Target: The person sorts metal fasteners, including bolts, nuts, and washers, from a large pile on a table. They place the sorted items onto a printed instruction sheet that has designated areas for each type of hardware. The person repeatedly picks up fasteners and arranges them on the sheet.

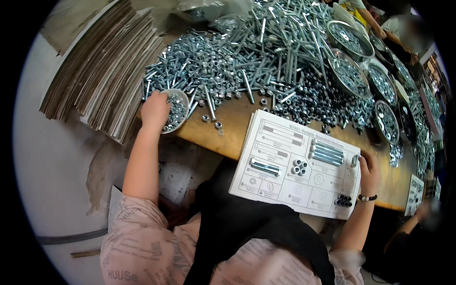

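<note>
My left hand [156, 110] is at the left rim of a small white bowl [183, 124] of small metal parts. Its fingers are curled; whatever they hold is hidden. Close to me, a white printed board [304, 190] juts past the table's front edge. My right hand [369, 174] grips the board's right edge, beside a short bolt [355, 160]. Lying on the board are long bolts [327, 153], shorter bolts [265, 166], several silver nuts [299, 167] and a cluster of black nuts [343, 200].
A heap of loose bolts [285, 42] and nuts covers the brown table [209, 137]. Metal bowls of parts [349, 73] line the right side. To the left stands a tall stack of cardboard sheets [102, 71]. Other people's arms [373, 21] show at the far right.
</note>
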Action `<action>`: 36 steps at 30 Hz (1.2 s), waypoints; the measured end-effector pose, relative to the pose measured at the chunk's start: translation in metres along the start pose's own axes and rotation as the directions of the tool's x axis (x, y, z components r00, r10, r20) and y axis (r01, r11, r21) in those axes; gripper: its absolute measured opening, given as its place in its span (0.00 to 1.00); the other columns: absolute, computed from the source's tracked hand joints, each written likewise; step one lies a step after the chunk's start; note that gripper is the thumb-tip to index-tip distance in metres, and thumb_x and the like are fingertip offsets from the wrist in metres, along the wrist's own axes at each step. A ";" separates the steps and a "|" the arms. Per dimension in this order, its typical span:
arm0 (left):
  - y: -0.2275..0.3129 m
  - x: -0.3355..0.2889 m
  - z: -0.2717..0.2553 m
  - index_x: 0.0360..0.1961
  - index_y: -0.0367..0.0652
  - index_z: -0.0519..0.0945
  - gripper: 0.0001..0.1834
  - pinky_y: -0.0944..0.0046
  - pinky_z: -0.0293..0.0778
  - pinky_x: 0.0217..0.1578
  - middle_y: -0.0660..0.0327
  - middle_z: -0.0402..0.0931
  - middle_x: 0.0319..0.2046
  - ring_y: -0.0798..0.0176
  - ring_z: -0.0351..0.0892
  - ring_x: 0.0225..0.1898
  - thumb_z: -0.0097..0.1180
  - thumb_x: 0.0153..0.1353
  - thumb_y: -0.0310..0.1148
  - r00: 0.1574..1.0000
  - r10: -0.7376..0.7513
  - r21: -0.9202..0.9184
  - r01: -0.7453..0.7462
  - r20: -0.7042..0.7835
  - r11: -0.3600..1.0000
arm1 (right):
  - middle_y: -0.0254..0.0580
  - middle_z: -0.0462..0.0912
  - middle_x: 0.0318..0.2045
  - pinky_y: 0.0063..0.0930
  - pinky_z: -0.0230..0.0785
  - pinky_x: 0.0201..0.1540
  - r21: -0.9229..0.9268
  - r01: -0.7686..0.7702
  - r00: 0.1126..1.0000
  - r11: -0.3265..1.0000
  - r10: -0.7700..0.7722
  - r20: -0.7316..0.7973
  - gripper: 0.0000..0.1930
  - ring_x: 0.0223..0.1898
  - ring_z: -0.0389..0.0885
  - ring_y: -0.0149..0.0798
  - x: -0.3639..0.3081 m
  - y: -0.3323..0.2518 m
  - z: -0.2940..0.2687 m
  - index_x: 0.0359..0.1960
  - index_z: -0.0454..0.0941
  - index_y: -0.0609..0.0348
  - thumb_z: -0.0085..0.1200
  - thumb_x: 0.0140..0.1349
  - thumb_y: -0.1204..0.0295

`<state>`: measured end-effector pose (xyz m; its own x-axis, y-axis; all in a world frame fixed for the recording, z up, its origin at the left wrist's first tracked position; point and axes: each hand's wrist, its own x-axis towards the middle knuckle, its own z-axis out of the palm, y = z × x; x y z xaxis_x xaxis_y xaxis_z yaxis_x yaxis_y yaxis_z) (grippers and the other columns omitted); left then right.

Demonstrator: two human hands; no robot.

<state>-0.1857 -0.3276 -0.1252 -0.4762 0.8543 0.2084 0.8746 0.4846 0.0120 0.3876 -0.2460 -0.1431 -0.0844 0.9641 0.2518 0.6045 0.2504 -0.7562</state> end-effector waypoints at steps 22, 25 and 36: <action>0.145 -0.135 -0.006 0.33 0.43 0.77 0.09 0.59 0.68 0.37 0.60 0.72 0.30 0.55 0.73 0.35 0.57 0.49 0.31 0.586 0.800 -0.709 -0.511 0.127 0.487 | 0.36 0.75 0.36 0.20 0.65 0.37 0.167 0.042 0.987 0.985 -0.066 0.146 0.11 0.36 0.74 0.29 -0.044 -0.055 0.036 0.41 0.75 0.61 0.52 0.54 0.79; 0.144 -0.136 -0.006 0.34 0.44 0.76 0.10 0.58 0.67 0.38 0.61 0.72 0.31 0.56 0.73 0.36 0.57 0.49 0.33 0.566 0.818 -0.668 -0.571 0.102 0.478 | 0.37 0.75 0.36 0.20 0.66 0.37 0.175 0.038 0.989 0.984 -0.062 0.137 0.12 0.35 0.74 0.30 -0.045 -0.055 0.032 0.41 0.75 0.62 0.51 0.54 0.80; 0.147 -0.128 -0.025 0.34 0.43 0.76 0.14 0.61 0.69 0.33 0.59 0.72 0.29 0.58 0.73 0.30 0.61 0.45 0.34 0.635 0.747 -0.728 -0.415 0.199 0.546 | 0.37 0.76 0.31 0.20 0.66 0.33 0.056 0.027 0.999 0.998 -0.030 0.042 0.10 0.31 0.74 0.30 -0.043 -0.040 0.006 0.38 0.76 0.62 0.53 0.53 0.78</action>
<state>0.0061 -0.3704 -0.1256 0.3330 0.9414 -0.0535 0.7412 -0.2263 0.6320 0.3622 -0.2966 -0.1268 -0.1356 0.9591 0.2483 0.5566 0.2811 -0.7818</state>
